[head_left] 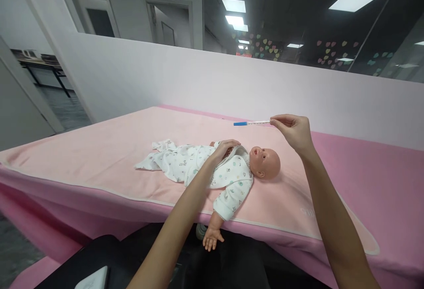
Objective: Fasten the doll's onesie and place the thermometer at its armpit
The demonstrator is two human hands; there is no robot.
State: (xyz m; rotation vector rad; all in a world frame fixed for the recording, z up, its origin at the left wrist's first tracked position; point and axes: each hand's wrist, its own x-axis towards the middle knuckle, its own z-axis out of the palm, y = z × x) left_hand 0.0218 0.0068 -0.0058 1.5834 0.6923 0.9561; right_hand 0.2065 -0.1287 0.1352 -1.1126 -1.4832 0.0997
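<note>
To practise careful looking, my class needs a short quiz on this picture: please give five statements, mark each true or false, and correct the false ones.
1. The right hand holds a thermometer. True.
2. The thermometer's free end is red. False: that end is blue.
3. The left hand is at the doll's chest. True.
4. The doll lies face down. False: it lies on its back.
5. One doll hand extends past the blanket's edge. True.
</note>
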